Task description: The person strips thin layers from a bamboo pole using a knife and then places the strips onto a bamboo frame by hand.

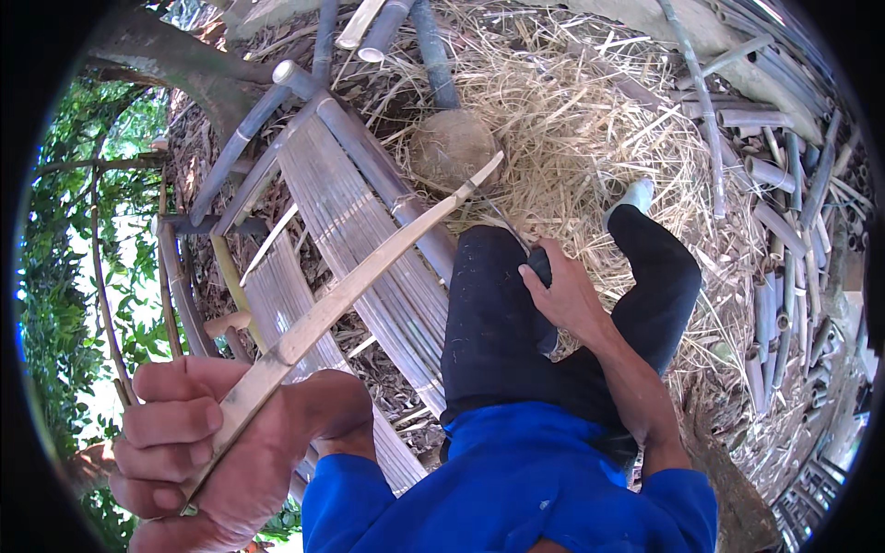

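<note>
My left hand (pixel 175 442), raised at the lower left, has its fingers curled round the lower end of a long pale split bamboo strip (pixel 346 288). The strip slants up and to the right, with a darker node partway along, and its far tip lies over a round wooden block (pixel 452 147). My right hand (pixel 570 300) rests by my thigh, closed on the dark handle of a knife (pixel 540 265). Its thin blade points up and left towards the strip's tip; part of it is hard to make out.
A slatted bamboo bench (pixel 336 198) with pole framing stands left of my legs. Pale shavings (pixel 581 120) cover the ground ahead and around my foot. Cut bamboo poles (pixel 765 170) are heaped along the right. A tree trunk (pixel 189 64) and green leaves are at the far left.
</note>
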`<state>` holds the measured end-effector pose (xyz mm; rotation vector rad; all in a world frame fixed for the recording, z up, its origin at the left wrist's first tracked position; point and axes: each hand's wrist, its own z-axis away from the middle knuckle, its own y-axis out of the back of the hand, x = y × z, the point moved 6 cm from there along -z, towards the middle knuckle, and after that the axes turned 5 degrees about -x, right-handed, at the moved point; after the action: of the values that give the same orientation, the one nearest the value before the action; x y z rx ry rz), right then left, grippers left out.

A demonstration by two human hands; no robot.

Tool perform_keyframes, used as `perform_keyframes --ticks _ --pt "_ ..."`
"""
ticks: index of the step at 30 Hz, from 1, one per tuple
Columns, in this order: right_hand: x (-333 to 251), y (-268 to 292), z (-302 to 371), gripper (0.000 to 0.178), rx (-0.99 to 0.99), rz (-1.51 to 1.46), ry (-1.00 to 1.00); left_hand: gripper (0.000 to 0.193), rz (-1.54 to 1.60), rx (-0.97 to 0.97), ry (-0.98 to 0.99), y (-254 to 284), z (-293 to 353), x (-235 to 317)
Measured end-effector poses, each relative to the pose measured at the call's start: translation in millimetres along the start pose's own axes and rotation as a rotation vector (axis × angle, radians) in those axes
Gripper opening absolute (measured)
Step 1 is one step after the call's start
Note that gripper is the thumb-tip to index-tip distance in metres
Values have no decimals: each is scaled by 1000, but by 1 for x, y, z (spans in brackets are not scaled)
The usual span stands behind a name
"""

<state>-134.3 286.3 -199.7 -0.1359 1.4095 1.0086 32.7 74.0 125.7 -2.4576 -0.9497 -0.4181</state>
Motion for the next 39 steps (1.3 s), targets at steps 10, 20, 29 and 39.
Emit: perform_keyframes --ticks 10,20,29,39 --pt "14 2 14 38 -5 7 -76 36 -14 -222 75 -17 -17 -14" --pt "-27 1 42 38 65 -97 27 44 -188 -225 -72 -40 24 -24" --pt "-17 1 57 37 21 -55 -4 34 341 -494 83 -33 -56 71" --pt "12 -7 50 39 100 7 49 39 70 -269 147 -68 48 -14"
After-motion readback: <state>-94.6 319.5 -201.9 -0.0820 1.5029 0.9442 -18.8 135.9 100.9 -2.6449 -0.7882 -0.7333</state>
